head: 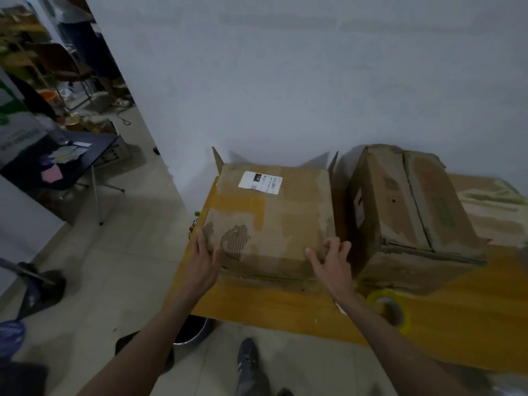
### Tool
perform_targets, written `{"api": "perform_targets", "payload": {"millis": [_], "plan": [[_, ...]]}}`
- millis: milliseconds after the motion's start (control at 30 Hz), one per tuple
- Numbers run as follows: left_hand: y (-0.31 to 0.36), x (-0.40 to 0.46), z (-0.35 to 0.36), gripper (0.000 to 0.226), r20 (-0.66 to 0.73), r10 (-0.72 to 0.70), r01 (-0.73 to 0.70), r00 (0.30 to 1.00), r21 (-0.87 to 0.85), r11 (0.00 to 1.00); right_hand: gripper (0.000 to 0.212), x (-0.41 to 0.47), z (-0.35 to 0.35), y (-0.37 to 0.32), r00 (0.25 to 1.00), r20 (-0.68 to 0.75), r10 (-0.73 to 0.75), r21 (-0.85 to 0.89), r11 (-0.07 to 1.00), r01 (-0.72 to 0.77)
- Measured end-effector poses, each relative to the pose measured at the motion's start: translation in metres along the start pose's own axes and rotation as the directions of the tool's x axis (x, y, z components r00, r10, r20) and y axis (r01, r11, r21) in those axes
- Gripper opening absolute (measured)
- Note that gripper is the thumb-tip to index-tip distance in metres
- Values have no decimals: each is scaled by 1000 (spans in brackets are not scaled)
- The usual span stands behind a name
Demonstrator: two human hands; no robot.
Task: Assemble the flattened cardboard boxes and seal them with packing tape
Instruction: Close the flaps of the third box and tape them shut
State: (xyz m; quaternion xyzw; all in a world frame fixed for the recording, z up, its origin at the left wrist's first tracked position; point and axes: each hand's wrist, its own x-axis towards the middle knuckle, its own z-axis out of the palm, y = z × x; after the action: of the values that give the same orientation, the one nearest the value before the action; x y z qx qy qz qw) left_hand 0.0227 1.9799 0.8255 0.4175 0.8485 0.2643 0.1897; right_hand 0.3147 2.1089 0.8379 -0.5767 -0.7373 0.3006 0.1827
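Holding the labelled cardboard box (268,221) at its near corners on the table (274,307), left hand (206,260) flat and right hand (331,261) curled on it, the person risks bumping the neighbouring box (411,212) or losing the tape roll (390,308).

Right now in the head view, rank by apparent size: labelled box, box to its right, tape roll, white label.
1-2. Labelled box and box to its right: look alike in size, not ranked.
3. Tape roll, though it lies nearer the camera.
4. White label.
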Motion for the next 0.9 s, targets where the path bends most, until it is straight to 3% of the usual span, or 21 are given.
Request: {"api": "perform_targets", "payload": {"millis": [233, 367, 633, 733, 900], "plan": [[27, 29, -17, 78, 32, -17, 8, 999, 257, 966, 56, 54, -24, -14, 986, 161, 46, -52, 998, -38], [54, 77, -22, 63, 91, 48, -68, 995, 224, 972, 65, 99, -30, -28, 985, 161, 68, 18, 997, -72], [92, 198, -23, 68, 178, -8, -25, 984, 181, 983, 68, 192, -31, -36, 976, 165, 141, 208, 962, -174], [102, 237, -20, 62, 199, -23, -8, 980, 155, 988, 72, 227, -30, -36, 969, 189, 160, 216, 956, -200], [109, 282, -12, 73, 236, -111, 77, 965, 147, 986, 71, 266, -23, -41, 961, 180, 211, 185, 952, -243]]}}
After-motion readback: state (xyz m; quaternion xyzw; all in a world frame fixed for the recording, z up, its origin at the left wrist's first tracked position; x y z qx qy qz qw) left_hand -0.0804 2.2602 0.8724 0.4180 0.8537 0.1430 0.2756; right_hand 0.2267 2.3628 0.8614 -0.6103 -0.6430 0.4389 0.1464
